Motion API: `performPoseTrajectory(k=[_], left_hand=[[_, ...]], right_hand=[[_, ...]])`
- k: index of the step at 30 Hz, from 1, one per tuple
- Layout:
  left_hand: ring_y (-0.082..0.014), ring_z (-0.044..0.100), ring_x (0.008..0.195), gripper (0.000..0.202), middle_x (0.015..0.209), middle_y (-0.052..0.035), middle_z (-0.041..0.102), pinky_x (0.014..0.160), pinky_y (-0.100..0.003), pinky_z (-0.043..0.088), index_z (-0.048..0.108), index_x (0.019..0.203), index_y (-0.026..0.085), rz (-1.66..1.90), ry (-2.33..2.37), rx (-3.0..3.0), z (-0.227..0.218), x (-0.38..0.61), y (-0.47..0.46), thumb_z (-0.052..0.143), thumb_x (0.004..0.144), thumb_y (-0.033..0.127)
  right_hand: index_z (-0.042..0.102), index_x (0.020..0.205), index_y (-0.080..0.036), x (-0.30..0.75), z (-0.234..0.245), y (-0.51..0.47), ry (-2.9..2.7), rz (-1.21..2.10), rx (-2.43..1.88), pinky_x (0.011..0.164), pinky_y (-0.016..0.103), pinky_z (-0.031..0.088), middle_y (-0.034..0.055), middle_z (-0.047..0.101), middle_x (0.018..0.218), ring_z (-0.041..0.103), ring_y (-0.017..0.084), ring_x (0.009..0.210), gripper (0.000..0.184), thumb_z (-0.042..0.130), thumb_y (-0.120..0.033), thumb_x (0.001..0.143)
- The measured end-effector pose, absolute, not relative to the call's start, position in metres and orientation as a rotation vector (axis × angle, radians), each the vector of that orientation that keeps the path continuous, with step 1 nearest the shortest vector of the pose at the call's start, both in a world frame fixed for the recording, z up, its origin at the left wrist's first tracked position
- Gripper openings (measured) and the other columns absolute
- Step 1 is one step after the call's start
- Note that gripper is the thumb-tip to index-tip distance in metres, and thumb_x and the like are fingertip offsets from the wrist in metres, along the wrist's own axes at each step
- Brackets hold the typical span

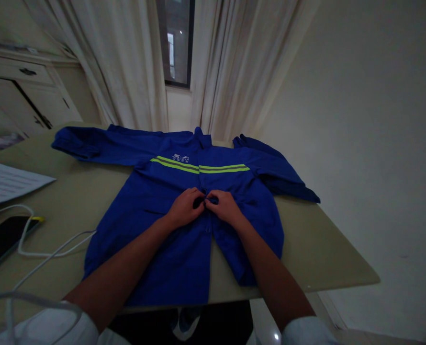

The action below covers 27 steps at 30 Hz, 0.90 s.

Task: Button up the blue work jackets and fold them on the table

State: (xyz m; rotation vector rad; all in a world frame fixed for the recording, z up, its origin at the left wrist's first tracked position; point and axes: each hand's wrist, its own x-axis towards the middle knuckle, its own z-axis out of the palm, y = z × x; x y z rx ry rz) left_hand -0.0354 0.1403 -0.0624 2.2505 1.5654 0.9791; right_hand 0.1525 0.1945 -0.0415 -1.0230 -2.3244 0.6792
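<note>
A blue jacket (162,239) with yellow-green chest stripes lies spread front-up on a beige table (320,254), sleeves out to both sides. My left hand (184,207) and my right hand (224,206) meet at the jacket's front closure, just below the stripes. Both have their fingers curled and pinch the cloth edges of the placket together. What sits between the fingertips is too small to make out.
A sheet of paper (8,182), a dark tablet (1,239) and a white cable (51,251) lie at the table's left. Curtains (134,67) and a window stand behind; a cabinet (26,91) is at the far left. The table edge runs near my body.
</note>
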Motion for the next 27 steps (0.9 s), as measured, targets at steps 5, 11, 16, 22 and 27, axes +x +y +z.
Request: performPoseTrajectory(k=[5,11,16,22,27], left_hand=[[-0.023,0.063,0.095,0.015,0.098,-0.0069,0.067,0.087,-0.036,0.049,0.069,0.101,0.019,1.034,1.539,2.213,-0.065,-0.035,0.143,0.061,0.089,0.021],[-0.0188,0.062,0.08,0.016,0.087,-0.0049,0.064,0.075,-0.031,0.047,0.074,0.098,0.018,1.088,1.506,2.106,-0.061,-0.036,0.147,0.06,0.092,0.023],[-0.0164,0.059,0.074,0.022,0.083,-0.0031,0.062,0.07,-0.029,0.045,0.077,0.104,0.018,1.114,1.428,2.006,-0.059,-0.039,0.148,0.061,0.093,0.027],[-0.0157,0.058,0.072,0.027,0.085,-0.0029,0.062,0.069,-0.029,0.046,0.078,0.1,0.02,1.141,1.401,1.931,-0.06,-0.033,0.145,0.059,0.097,0.04],[-0.0221,0.065,0.086,0.026,0.09,-0.0071,0.068,0.08,-0.034,0.047,0.071,0.099,0.021,0.852,1.602,2.307,-0.049,-0.044,0.141,0.048,0.103,0.031]], right_hand=[[0.07,0.086,-0.019,0.149,-0.04,0.19,-2.362,0.493,-1.134,0.078,0.028,0.044,0.0039,0.074,0.089,0.067,0.019,0.085,0.002,0.07,-0.021,0.088],[0.066,0.092,-0.021,0.145,-0.039,0.183,-2.343,0.305,-1.182,0.081,0.028,0.045,0.0053,0.071,0.095,0.065,0.02,0.092,0.003,0.064,-0.019,0.091],[0.064,0.091,-0.022,0.146,-0.046,0.19,-2.293,0.287,-1.208,0.08,0.029,0.046,0.0047,0.068,0.095,0.063,0.02,0.091,0.003,0.062,-0.02,0.092],[0.067,0.1,-0.02,0.154,-0.05,0.209,-2.17,0.424,-1.177,0.088,0.032,0.049,0.0048,0.066,0.094,0.063,0.021,0.093,0.014,0.059,-0.017,0.089],[0.07,0.123,-0.022,0.176,-0.022,0.205,-2.076,0.26,-1.215,0.09,0.034,0.051,0.0077,0.061,0.108,0.064,0.021,0.094,0.043,0.048,-0.008,0.088]])
